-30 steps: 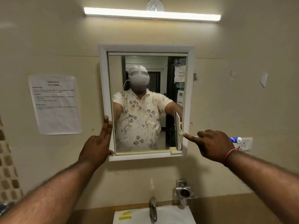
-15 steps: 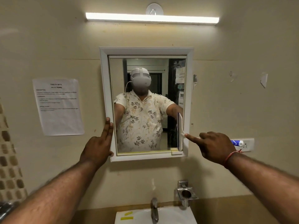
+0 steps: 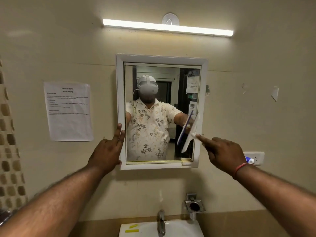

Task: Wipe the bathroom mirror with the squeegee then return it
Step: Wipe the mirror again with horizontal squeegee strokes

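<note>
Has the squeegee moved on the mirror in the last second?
Yes. The squeegee has tilted and lifted from the mirror frame's lower right corner, held by the right hand.

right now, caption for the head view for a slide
Right hand holds squeegee at mirror's right edge; left hand braces frame.

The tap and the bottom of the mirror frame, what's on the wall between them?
Nothing. In the head view, bare beige wall runs from the tap up to the mirror frame.

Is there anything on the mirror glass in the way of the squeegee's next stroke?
Nothing visible. The squeegee, held in the right hand, sits tilted at the glass's right edge. The left hand rests on the mirror frame's left side, off the glass.
</note>
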A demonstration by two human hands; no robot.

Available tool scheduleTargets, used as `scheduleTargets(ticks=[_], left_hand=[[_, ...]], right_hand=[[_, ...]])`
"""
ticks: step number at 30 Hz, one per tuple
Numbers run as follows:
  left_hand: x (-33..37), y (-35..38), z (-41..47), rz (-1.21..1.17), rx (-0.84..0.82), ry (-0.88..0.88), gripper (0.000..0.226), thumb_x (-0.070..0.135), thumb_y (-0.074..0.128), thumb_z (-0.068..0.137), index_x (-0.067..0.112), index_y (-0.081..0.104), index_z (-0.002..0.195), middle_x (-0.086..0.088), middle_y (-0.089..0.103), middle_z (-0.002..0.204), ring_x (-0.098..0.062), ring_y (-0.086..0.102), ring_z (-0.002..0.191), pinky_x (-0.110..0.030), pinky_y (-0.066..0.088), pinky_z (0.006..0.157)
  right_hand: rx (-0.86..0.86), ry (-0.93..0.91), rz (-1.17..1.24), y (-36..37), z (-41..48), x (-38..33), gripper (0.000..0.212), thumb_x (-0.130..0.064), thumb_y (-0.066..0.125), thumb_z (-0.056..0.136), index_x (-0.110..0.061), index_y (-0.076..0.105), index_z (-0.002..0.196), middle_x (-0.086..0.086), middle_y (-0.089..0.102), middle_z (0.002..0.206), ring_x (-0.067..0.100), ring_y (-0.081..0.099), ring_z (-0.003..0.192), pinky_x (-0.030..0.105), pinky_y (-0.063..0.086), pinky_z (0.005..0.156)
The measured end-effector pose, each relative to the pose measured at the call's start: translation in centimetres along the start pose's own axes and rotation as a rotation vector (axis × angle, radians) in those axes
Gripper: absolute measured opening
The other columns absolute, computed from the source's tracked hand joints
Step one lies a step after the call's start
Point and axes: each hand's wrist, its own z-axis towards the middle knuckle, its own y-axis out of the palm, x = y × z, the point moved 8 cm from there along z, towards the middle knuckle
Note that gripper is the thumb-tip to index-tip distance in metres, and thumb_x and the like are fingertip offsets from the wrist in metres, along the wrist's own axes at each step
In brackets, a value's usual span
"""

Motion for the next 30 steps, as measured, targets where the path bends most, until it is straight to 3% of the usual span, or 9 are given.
scheduleTargets(ticks=[3,5,9,12,17,22,25,28,30], left_hand=[[-0.7,-2.7,0.8,0.061,0.131,0.125,0.154,0.051,0.114,0.047,-0.001,0.037,0.170,-0.031,0.038,0.175,-0.049,0.065,0.119,-0.060,0.056,0.106],[-1.1,-5.7,2.2,0.075,0.232,0.165,0.156,0.056,0.112,0.050,0.001,0.030,0.172,-0.030,0.046,0.168,-0.050,0.056,0.140,-0.066,0.045,0.120],[-1.9,-11.9,6.2,0.089,0.294,0.179,0.160,0.065,0.103,0.061,0.004,0.013,0.178,-0.027,0.024,0.182,-0.046,0.029,0.165,-0.063,0.026,0.133],[-2.6,-15.2,9.9,0.111,0.282,0.153,0.166,0.074,0.096,0.066,0.006,-0.006,0.179,-0.020,-0.005,0.188,-0.041,0.007,0.174,-0.056,0.011,0.140],[-3.8,-19.9,14.5,0.148,0.266,0.070,0.173,0.081,0.089,0.069,0.006,-0.028,0.172,-0.016,-0.025,0.185,-0.035,-0.013,0.175,-0.049,0.001,0.143],[-4.1,-21.1,16.7,0.114,0.245,0.017,0.175,0.074,0.093,0.068,0.004,-0.030,0.170,-0.017,-0.027,0.184,-0.034,-0.020,0.172,-0.047,-0.006,0.141],[-5.0,-21.0,17.0,0.036,0.237,-0.009,0.179,0.076,0.093,0.062,0.005,-0.033,0.169,-0.015,-0.032,0.182,-0.034,-0.021,0.172,-0.046,-0.008,0.140],[-5.7,-21.0,17.1,0.013,0.245,-0.006,0.181,0.079,0.092,0.061,0.007,-0.036,0.168,-0.014,-0.032,0.182,-0.036,-0.014,0.174,-0.053,-0.002,0.143],[-5.8,-20.9,17.1,0.009,0.241,-0.006,0.182,0.079,0.093,0.061,0.008,-0.037,0.167,-0.013,-0.031,0.183,-0.038,-0.001,0.175,-0.057,0.008,0.143]], right_hand=[[0.087,0.216,0.254,-2.7,1.7,0.7,0.050,-0.035,0.056,0.109,-0.054,0.051,0.154,-0.001,0.066,0.078,0.022,0.057,0.064,0.035,0.046,0.056],[0.108,0.364,0.465,-4.0,2.7,0.9,0.043,-0.035,0.057,0.109,-0.053,0.059,0.148,-0.004,0.071,0.077,0.025,0.062,0.066,0.041,0.053,0.062],[0.172,0.435,0.758,-5.9,5.1,-0.4,0.042,-0.028,0.054,0.112,-0.040,0.061,0.152,-0.016,0.069,0.113,0.008,0.059,0.081,0.022,0.052,0.076],[0.188,0.442,0.910,-5.8,7.2,-2.2,0.043,-0.030,0.052,0.112,-0.043,0.058,0.153,-0.008,0.064,0.118,0.000,0.051,0.086,0.029,0.049,0.085],[0.169,0.413,1.023,-6.1,11.5,-7.4,0.045,-0.030,0.052,0.113,-0.038,0.053,0.157,0.012,0.068,0.137,0.022,0.064,0.103,0.030,0.061,0.074],[0.207,0.341,0.989,-8.8,16.4,-13.0,0.045,-0.029,0.050,0.112,-0.035,0.053,0.156,0.009,0.072,0.130,0.035,0.072,0.118,0.057,0.063,0.100],[0.262,0.330,1.001,-10.1,19.4,-14.7,0.045,-0.024,0.050,0.113,-0.028,0.053,0.158,0.007,0.071,0.136,0.022,0.072,0.112,0.044,0.063,0.100],[0.313,0.335,0.958,-11.0,21.4,-16.3,0.045,-0.020,0.050,0.114,-0.022,0.053,0.159,-0.003,0.069,0.128,0.002,0.063,0.087,0.012,0.054,0.072],[0.340,0.365,0.958,-11.0,22.1,-16.8,0.044,-0.019,0.050,0.114,-0.021,0.054,0.158,-0.011,0.062,0.116,-0.003,0.062,0.084,0.006,0.049,0.062]])
